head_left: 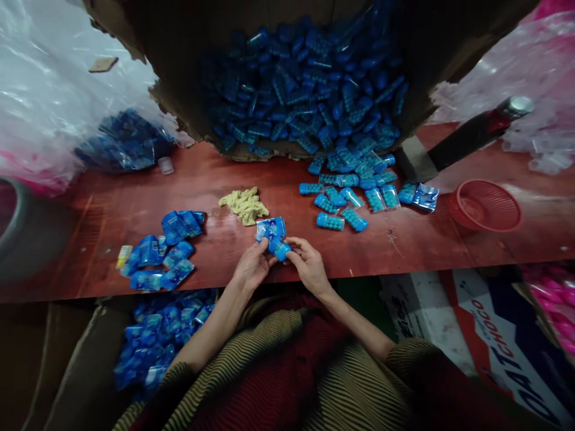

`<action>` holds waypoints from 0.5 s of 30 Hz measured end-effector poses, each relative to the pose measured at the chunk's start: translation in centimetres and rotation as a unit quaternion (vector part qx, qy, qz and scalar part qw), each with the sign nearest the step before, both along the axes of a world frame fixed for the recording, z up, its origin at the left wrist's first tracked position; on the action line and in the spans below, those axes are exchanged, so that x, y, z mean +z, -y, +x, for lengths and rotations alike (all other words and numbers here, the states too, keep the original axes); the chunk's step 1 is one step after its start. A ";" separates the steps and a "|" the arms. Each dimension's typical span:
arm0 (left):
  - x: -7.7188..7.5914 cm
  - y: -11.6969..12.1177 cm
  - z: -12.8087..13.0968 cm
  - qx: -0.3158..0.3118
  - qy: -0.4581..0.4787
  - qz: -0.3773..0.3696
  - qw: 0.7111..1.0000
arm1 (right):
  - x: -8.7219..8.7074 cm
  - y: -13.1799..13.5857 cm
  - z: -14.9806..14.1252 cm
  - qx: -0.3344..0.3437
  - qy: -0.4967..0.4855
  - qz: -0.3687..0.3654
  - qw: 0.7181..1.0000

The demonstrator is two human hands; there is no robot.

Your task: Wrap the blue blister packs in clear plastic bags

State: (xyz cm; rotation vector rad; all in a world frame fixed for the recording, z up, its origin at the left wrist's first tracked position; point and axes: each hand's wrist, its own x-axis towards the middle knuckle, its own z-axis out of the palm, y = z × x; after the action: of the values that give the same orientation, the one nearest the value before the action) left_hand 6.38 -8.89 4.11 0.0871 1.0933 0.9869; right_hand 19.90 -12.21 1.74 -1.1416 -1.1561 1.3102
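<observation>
Between my hands, near the front edge of the red table, is a small blue-capped bottle together with a blue printed wrapper. My left hand pinches the wrapper, and its fingers partly hide where wrapper and bottle meet. The fingers of my right hand are closed on the bottle's cap end. Just beyond my hands lies a crumpled yellow-green cloth. Several clear bottles of blue balls are spread to the right, and a pile of blue wrapped packs lies to the left.
A torn cardboard box at the back spills blue bottles onto the table. A red plastic basket and a dark long-handled tool are at right. A grey bucket stands left; more blue packs fill a container below.
</observation>
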 end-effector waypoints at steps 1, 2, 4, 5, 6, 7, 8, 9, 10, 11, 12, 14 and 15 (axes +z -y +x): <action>0.2 0.0 0.0 0.000 0.000 0.001 1.000 | -0.2 -0.1 -0.1 -0.005 -0.014 -0.014 1.000; 0.4 -0.1 0.1 0.002 -0.001 0.001 1.000 | -0.5 -0.1 -0.2 -0.009 -0.017 -0.021 1.000; 0.8 -0.2 0.3 0.005 -0.010 0.003 1.000 | -0.9 -0.1 -0.4 -0.016 -0.001 -0.020 1.000; 1.0 -0.3 0.4 0.003 -0.017 0.006 1.000 | -1.1 -0.1 -0.5 -0.019 0.013 -0.016 1.000; 1.2 -0.4 0.5 0.000 -0.023 0.011 1.000 | -1.2 -0.1 -0.5 -0.021 0.026 -0.012 0.999; 1.4 -0.4 0.6 -0.005 -0.030 0.018 0.999 | -1.3 -0.1 -0.6 -0.025 0.039 -0.007 0.999; 1.5 -0.4 0.7 -0.011 -0.036 0.026 0.999 | -1.3 0.0 -0.6 -0.029 0.050 0.000 0.998; 1.5 -0.5 0.8 -0.014 -0.042 0.035 0.998 | -1.2 0.0 -0.6 -0.034 0.058 0.007 0.998; 1.6 -0.5 0.8 -0.016 -0.049 0.046 0.998 | -1.2 0.0 -0.7 -0.038 0.065 0.014 0.997; 1.6 -0.5 0.9 -0.017 -0.053 0.055 0.997 | -1.0 -0.1 -0.7 -0.042 0.070 0.020 0.996; 1.6 -0.4 0.9 -0.017 -0.056 0.061 0.996 | -0.9 -0.1 -0.7 -0.046 0.073 0.025 0.996; 1.5 -0.4 0.9 -0.015 -0.046 0.064 0.997 | -0.6 -0.1 -0.8 -0.048 0.073 0.028 0.996; 1.4 -0.4 0.9 -0.010 -0.034 0.062 0.997 | -0.5 -0.1 -0.8 -0.046 0.071 0.027 0.996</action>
State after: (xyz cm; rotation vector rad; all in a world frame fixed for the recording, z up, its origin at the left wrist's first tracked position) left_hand 7.28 -8.51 5.51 0.2332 1.0912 1.0390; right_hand 19.07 -12.14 1.22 -1.2511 -1.2196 1.1358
